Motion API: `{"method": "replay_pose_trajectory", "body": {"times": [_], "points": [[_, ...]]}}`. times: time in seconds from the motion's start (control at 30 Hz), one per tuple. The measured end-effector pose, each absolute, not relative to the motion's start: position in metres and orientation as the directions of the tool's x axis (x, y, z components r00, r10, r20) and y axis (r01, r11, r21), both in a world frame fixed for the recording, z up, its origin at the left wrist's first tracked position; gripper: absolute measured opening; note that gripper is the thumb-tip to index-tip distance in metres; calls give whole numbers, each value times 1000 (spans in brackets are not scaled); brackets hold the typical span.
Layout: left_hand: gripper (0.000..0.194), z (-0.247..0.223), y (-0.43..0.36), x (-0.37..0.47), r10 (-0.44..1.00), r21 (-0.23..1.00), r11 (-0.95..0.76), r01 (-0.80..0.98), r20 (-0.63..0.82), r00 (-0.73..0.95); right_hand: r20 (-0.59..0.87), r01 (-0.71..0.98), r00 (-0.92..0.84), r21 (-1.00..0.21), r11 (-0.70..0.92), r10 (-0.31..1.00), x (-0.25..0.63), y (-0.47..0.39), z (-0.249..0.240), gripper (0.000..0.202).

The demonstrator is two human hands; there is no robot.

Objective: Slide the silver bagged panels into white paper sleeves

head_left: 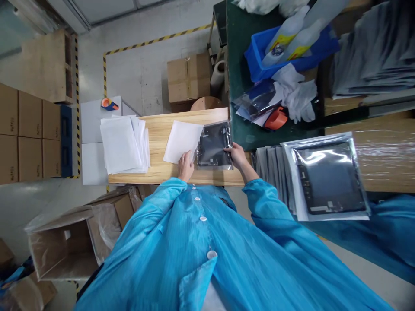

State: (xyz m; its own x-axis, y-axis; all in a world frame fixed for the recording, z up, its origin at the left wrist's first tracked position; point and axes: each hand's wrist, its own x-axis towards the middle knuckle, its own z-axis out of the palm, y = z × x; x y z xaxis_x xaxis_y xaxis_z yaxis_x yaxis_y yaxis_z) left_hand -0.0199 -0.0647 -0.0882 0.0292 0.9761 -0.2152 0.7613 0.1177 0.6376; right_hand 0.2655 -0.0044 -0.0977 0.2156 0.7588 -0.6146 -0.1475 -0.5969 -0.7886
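On the wooden worktop, a flat black panel in a clear plastic bag (pixel 214 146) lies in front of me. My right hand (pixel 237 155) grips its right edge, thumb and fingers closed on the plastic. A flat white packing bag (pixel 182 140) lies tilted just left of the panel, and their neighbouring edges meet. My left hand (pixel 186 165) has its fingers bent and pressed on the lower right corner of the white packing bag. Whether the panel's edge is inside the white bag cannot be made out. Farther left rests a stack of similar white bags (pixel 121 144).
A green table (pixel 241 108) adjoins on the right, with a blue bin (pixel 256 58) of bottles, white gloves (pixel 296 93) and an orange tape dispenser (pixel 275 119). Another bagged panel (pixel 329 177) tops a row of grey sleeves. Cardboard boxes (pixel 188 77) stand on the floor.
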Motion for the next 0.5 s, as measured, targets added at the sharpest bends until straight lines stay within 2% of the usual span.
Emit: {"method": "replay_pose_trajectory", "body": {"times": [0.07,0.13,0.23,0.33,0.5], "points": [[56,-91,-78,-25,957,581,215,785,-287,-50,-577,-129,260,-816,-564,775,250,-3,-108,34],[35,-95,-88,-29,927,529,291,797,-361,-99,-542,-107,295,-837,-537,787,235,-7,-116,33],[18,-102,-93,-34,911,519,328,789,-396,-118,-500,-67,331,-859,-508,800,220,-18,-127,37],[23,-108,-86,-35,917,541,322,777,-382,-113,-481,-26,335,-864,-503,810,219,-20,-134,41],[43,-118,-67,-39,956,627,172,760,-291,24,-496,-26,290,-859,-511,818,235,1,-144,42]]}}
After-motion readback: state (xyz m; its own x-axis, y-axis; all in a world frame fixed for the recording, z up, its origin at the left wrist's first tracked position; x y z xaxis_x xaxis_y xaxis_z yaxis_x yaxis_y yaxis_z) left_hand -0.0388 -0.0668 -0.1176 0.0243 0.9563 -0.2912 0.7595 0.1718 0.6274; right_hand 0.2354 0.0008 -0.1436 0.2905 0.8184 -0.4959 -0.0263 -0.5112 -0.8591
